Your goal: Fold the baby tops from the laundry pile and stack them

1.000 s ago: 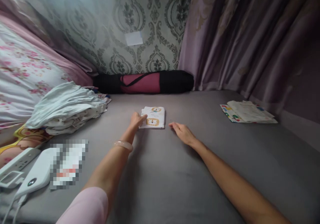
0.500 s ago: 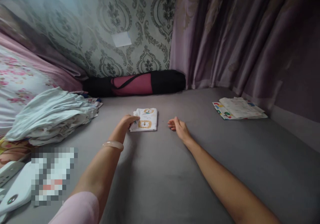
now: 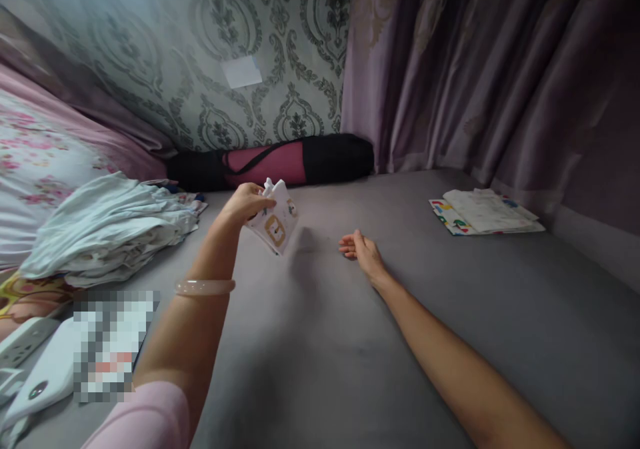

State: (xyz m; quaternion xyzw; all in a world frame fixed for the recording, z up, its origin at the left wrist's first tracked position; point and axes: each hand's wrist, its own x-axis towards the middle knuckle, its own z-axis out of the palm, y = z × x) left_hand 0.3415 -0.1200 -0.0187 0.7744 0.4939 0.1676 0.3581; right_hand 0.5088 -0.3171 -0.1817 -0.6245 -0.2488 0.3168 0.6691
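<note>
My left hand (image 3: 245,203) grips a small folded white cloth with lion prints (image 3: 277,219) by its edge and holds it tilted above the grey bed surface (image 3: 350,342). A pale bangle sits on that wrist. My right hand (image 3: 363,252) rests on the grey surface just right of the lifted cloth, palm half up, fingers loosely curled, holding nothing.
A heap of pale unfolded clothes (image 3: 105,225) lies at the left beside floral bedding. A black and pink roll bag (image 3: 280,159) lies along the patterned wall. Folded printed cloths (image 3: 485,212) are stacked at the right near the purple curtain (image 3: 500,69). White devices (image 3: 35,369) sit at lower left.
My left hand closed on the folded lion cloth and lifted it off the bed toward the left. My right hand stayed almost where it was.
</note>
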